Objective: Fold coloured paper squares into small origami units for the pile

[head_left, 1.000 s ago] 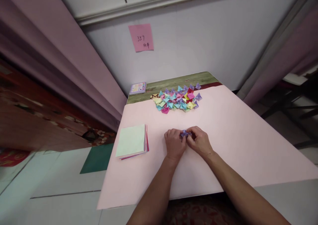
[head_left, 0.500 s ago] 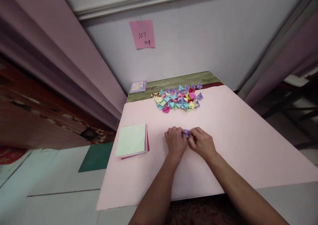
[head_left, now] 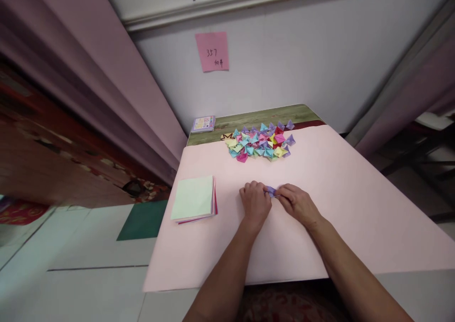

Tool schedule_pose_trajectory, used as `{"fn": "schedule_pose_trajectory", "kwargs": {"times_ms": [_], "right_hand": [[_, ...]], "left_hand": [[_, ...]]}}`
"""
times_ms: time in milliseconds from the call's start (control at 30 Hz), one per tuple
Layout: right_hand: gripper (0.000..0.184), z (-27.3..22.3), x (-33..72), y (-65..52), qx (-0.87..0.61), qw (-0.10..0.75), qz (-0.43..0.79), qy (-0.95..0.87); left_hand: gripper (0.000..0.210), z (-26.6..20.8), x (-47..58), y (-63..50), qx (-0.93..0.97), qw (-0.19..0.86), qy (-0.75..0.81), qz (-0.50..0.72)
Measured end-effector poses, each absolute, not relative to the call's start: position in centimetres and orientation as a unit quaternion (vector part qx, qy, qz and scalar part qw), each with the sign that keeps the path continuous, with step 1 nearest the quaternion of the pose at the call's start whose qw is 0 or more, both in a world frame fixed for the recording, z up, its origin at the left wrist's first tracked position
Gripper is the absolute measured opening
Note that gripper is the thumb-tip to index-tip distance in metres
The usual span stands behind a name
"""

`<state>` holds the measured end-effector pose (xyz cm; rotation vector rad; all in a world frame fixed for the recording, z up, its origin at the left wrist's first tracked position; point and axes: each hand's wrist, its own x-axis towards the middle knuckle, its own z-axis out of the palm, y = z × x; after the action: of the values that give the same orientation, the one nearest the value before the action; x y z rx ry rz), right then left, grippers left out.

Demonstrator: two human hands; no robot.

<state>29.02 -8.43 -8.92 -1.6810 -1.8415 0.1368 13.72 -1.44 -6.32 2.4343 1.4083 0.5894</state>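
A small folded piece of purple paper is held between my two hands, just above or on the pink table cover. My left hand pinches its left end, and the fingers hide part of it. From the other side, my right hand grips the right end between thumb and fingertips. Beyond the hands lies a heap of small folded paper boats in purple, blue, yellow, pink and green. Left of my left hand rests a stack of square paper, light green on top.
The pink cover spreads over the table, with a green wood-patterned strip at the back. A small stack of printed packets sits in the far left corner. A pink note hangs on the wall; curtains flank both sides.
My right hand has drawn slightly to the right, and more of the purple paper shows between the hands. The whole view has shifted a little.
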Motion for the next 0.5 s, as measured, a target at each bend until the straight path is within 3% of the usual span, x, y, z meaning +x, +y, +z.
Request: {"fn": "schedule_pose_trajectory", "kwargs": {"times_ms": [500], "right_hand": [[0.021,-8.74,28.40,-8.65,-0.624,0.307,0.020,-0.719]], "left_hand": [[0.012,-6.11,14.00,-2.26,0.846,0.102,0.490,0.187]]}}
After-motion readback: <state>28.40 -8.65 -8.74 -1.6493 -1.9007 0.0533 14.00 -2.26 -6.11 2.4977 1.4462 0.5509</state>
